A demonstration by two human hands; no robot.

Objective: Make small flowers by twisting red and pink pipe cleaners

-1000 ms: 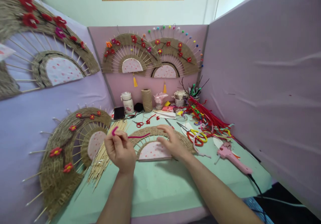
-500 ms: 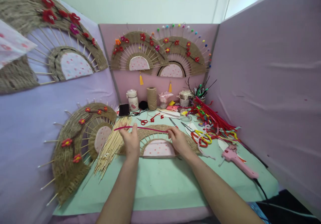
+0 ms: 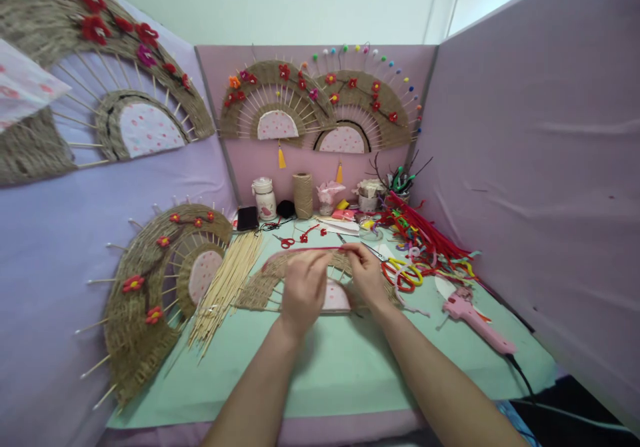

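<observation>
Over the twine fan (image 3: 257, 289) on the green table (image 3: 340, 380), a thin dark-pink pipe cleaner (image 3: 305, 249) extends leftward from the right hand (image 3: 367, 275), whose thumb and fingers are pinched together on it. The left hand (image 3: 303, 293) is partly curled just beside; blur prevents confirming any hold. Assessed risk: the long trailing end could snag on the fan's rough twine if swung low, and an uneven pull could kink it or slip it from the pinch.
</observation>
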